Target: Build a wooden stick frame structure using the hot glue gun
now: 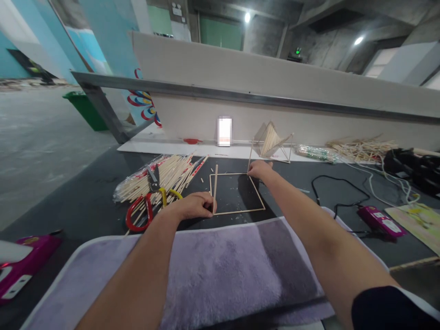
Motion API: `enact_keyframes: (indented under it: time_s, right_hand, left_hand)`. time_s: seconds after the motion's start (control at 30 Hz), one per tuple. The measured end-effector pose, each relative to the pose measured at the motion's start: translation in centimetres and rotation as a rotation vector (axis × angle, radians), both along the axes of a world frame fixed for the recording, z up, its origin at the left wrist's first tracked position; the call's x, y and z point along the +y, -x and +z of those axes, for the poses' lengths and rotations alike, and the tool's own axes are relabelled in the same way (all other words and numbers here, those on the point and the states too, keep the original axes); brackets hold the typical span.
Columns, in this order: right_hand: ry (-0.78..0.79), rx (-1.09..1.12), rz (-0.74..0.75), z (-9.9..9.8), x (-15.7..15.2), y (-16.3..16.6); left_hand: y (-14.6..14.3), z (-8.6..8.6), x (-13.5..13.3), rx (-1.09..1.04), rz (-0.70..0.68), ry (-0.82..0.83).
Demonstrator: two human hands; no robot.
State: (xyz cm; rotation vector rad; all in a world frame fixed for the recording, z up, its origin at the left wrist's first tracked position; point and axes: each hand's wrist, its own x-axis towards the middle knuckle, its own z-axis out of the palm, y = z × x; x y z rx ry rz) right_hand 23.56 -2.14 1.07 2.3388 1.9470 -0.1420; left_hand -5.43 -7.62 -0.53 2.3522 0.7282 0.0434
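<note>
A square frame of thin wooden sticks [239,211] lies flat on the dark table. At its near left corner, my left hand [197,205] is closed, its fingertips pinching the foot of an upright wooden stick [216,183]. My right hand [260,169] reaches to the far right corner and pinches a second upright stick [250,158] low down. That stick stands roughly vertical; my fingers hide its foot. Small stick offcuts [202,180] lie left of the frame.
Left are scissors [146,211] with red and yellow handles on a bag of sticks [172,172]. A stick model [270,142] and a bright phone [224,132] stand behind. A purple towel [223,270] lies in front; cables and a magenta power strip [381,222] are right.
</note>
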Motion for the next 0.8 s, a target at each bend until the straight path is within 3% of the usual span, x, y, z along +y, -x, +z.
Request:
enact_keyframes:
  time_s: [0.8]
  right_hand:
    - [-0.043,-0.007,-0.040,-1.5,0.2,0.7]
  left_hand:
    - [-0.1,-0.1,0.0,-0.007,0.028,0.014]
